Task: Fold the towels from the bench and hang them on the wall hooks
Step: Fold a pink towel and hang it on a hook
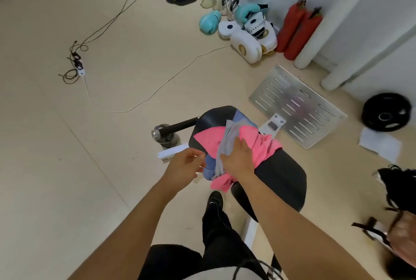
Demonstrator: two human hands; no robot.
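My right hand (236, 158) presses flat on the grey towel (225, 144), left hand (186, 165) loosely open, empty; lifting grey alone may drag the pink towel (258, 144) off the bench (281, 176)

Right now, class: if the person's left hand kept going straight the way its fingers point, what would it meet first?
Most likely the blue towel at the bench's near edge: the left hand points right, towards the pile under the right hand. Depth is hard to judge.
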